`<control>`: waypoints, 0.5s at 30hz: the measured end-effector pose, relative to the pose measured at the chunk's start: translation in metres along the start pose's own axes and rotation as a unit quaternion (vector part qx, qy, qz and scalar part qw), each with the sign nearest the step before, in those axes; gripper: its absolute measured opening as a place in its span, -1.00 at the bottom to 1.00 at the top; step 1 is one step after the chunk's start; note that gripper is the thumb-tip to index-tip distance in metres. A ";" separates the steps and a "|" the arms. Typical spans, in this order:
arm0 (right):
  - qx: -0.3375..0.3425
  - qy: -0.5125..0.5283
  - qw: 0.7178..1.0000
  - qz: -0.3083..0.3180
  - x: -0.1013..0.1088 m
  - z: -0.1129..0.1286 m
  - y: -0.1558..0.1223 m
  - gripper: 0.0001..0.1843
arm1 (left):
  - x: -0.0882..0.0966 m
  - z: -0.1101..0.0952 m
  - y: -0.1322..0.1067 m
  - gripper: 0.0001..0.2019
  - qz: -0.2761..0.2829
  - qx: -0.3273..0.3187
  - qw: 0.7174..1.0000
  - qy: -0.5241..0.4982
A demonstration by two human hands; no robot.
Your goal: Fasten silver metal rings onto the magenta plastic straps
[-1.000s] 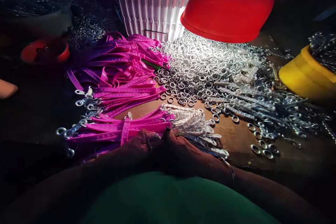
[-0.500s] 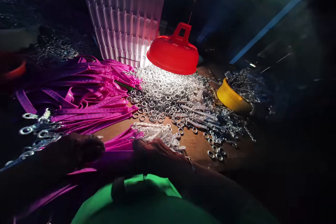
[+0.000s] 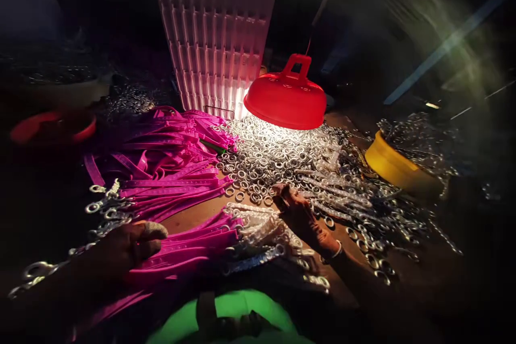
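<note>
My left hand (image 3: 129,244) lies closed on a bundle of magenta plastic straps (image 3: 189,247) at the near edge of the table, thumb on top. My right hand (image 3: 300,215) reaches forward past the straps' silver chain ends (image 3: 258,228) to the edge of the pile of small metal rings (image 3: 274,158); its fingertips are curled together at the rings, and what they pinch is too small to make out. A bangle sits on that wrist.
A red lamp shade (image 3: 286,99) hangs low over the rings. Loose magenta straps (image 3: 161,156) are heaped at the left, chain pieces (image 3: 355,188) at the right. A yellow bowl (image 3: 393,166), a red bowl (image 3: 52,126) and a white ribbed crate (image 3: 215,32) stand around.
My right hand has left the strap bundle and stretched forward to the ring pile. The left hand has stayed on the straps. The view has shifted a little.
</note>
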State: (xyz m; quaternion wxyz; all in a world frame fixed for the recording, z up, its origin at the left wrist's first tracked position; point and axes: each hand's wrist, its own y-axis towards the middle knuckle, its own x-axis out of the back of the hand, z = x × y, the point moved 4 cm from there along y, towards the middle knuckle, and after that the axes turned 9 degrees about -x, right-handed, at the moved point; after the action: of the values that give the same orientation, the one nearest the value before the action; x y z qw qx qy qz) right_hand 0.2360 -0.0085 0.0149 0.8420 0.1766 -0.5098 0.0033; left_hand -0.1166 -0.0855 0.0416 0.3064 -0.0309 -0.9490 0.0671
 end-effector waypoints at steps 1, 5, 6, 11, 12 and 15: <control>-0.006 -0.058 0.998 -0.001 -0.002 -0.021 0.005 -0.71 | 0.002 -0.003 0.010 -0.84 0.018 -0.007 1.000 -0.002; -0.006 -0.183 0.982 0.038 -0.010 -0.082 0.010 -0.61 | -0.013 -0.028 0.070 -0.66 0.052 -0.110 0.990 0.070; -0.004 -0.211 0.977 0.045 -0.011 -0.090 0.008 -0.59 | -0.021 -0.034 0.085 -0.65 0.049 -0.157 0.977 0.138; -0.034 -0.258 0.964 0.059 -0.013 -0.104 0.002 -0.57 | -0.059 -0.031 0.124 -0.56 0.082 -0.251 0.914 0.307; -0.036 -0.250 0.966 0.056 -0.012 -0.104 0.003 -0.54 | -0.062 -0.027 0.127 -0.56 0.081 -0.254 0.914 0.307; -0.041 -0.232 0.971 0.036 0.001 -0.100 0.011 -0.45 | -0.064 -0.018 0.133 -0.58 0.073 -0.257 0.917 0.297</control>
State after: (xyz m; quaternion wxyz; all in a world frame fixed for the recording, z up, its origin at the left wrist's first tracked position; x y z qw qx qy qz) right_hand 0.3200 0.0318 -0.0231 0.7067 0.1193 -0.6969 -0.0278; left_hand -0.0515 0.0414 -0.0005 0.5499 -0.1964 -0.7940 -0.1691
